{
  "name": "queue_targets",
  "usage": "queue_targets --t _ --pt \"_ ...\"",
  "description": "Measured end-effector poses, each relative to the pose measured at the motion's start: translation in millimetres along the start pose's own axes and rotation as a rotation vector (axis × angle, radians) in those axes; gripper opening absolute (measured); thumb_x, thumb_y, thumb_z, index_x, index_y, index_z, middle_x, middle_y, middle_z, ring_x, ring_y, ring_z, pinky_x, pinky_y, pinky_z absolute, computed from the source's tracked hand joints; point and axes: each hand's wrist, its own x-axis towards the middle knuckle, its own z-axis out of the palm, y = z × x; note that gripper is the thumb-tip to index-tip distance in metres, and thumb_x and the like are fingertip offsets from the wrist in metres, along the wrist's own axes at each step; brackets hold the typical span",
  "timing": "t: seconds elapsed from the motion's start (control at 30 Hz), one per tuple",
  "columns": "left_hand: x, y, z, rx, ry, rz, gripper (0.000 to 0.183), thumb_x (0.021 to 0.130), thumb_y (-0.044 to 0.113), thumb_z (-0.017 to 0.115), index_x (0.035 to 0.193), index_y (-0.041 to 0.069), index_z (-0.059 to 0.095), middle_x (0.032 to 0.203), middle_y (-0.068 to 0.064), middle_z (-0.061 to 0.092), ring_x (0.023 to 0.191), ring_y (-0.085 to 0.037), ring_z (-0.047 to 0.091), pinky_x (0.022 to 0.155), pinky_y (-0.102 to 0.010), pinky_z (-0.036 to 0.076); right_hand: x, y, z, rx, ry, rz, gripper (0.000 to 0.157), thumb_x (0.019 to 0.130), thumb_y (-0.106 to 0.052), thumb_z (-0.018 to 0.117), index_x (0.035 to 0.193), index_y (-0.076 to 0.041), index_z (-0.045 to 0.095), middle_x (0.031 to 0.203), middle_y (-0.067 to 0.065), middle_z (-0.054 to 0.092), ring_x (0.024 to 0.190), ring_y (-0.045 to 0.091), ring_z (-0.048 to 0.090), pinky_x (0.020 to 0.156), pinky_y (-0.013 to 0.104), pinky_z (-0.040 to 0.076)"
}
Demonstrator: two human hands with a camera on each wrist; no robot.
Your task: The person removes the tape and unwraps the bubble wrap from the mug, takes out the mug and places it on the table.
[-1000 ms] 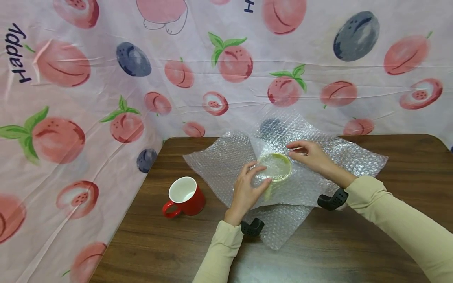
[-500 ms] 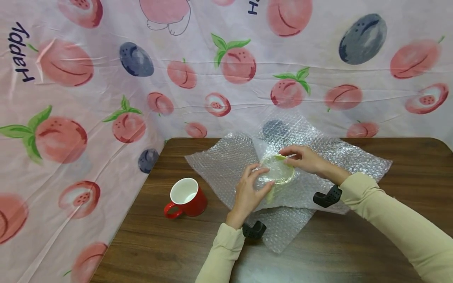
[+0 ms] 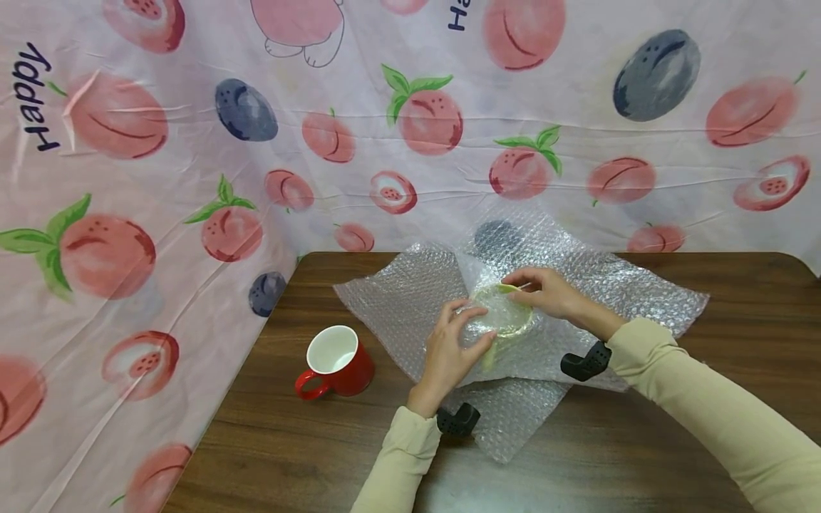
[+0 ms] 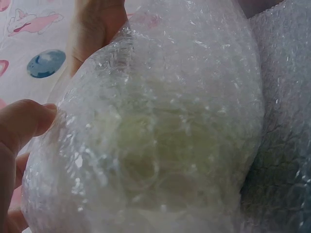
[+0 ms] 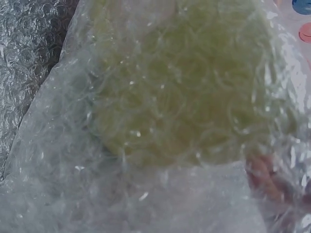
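Observation:
A yellow-green cup (image 3: 509, 330) stands on a sheet of bubble wrap (image 3: 400, 306), with a layer of the sheet folded over its mouth. In the right wrist view the cup (image 5: 189, 102) shows blurred through the plastic. My left hand (image 3: 447, 350) holds the wrapped cup's near left side, fingers and thumb curved around it. At the far right of the rim, my right hand (image 3: 551, 292) pinches the bubble wrap between thumb and fingers. Part of the bare rim shows beside those fingertips. The left wrist view shows the bubble wrap (image 4: 165, 63) bulging over the cup.
A red mug (image 3: 349, 367) with a white inside stands left of the sheet, its handle toward the left. The brown wooden table (image 3: 288, 442) meets a fruit-print cloth (image 3: 385, 164) at the back and left. Black wrist cameras (image 3: 586, 362) sit at both cuffs.
My right hand has moved left and down from beside the cup to its rim, where it now pinches the bubble wrap. The left hand has stayed on the cup.

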Motion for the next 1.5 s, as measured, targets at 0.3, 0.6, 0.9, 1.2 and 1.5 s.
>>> queue_targets --t 0.3,0.6,0.9,1.2,1.5 --pt "4.0 -1.8 -5.8 0.049 -0.069 0.019 0.034 0.079 0.031 0.066 0.108 0.014 0.061 0.117 -0.007 0.046 0.092 -0.022 0.054 0.070 -0.033 0.044 -10 -3 0.5 -0.089 -0.002 -0.114 0.039 0.085 -0.012 0.058 0.120 0.004 0.050 0.118 0.023 0.051 0.101 0.038 0.052 0.081 0.044 0.044" --pt "11.0 -0.8 -14.3 0.068 -0.160 0.028 0.037 0.080 0.032 0.065 0.111 0.013 0.059 0.111 -0.007 0.046 0.094 -0.022 0.053 0.072 -0.036 0.046 -22 2 5.5 -0.014 0.016 -0.177 0.048 0.079 -0.014 0.066 0.120 0.003 0.050 0.118 0.021 0.050 0.103 0.034 0.051 0.082 0.034 0.045" --pt "22.6 -4.8 -18.8 0.077 -0.270 0.033 0.060 0.078 0.033 0.066 0.126 0.004 0.045 0.116 -0.011 0.043 0.093 -0.022 0.052 0.075 -0.033 0.045 -25 6 7.6 0.021 0.035 -0.185 0.049 0.078 -0.012 0.068 0.120 0.005 0.049 0.121 0.021 0.048 0.108 0.034 0.047 0.088 0.038 0.040" --pt "26.1 -7.2 -20.0 0.083 -0.301 0.027 0.061 0.077 0.036 0.066 0.126 0.005 0.047 0.120 -0.010 0.041 0.098 -0.022 0.049 0.079 -0.035 0.043 -28 6 9.5 -0.005 0.060 -0.196 0.050 0.077 -0.012 0.068 0.120 0.005 0.048 0.124 0.022 0.046 0.110 0.035 0.046 0.088 0.037 0.040" --pt "27.6 -9.4 -19.9 0.057 -0.298 0.043 0.059 0.077 0.035 0.067 0.124 0.004 0.049 0.126 -0.009 0.041 0.111 -0.024 0.045 0.088 -0.037 0.040 -34 -1 9.1 -0.054 0.090 -0.201 0.050 0.079 -0.013 0.066 0.121 0.005 0.047 0.121 0.022 0.047 0.107 0.038 0.047 0.085 0.041 0.043"
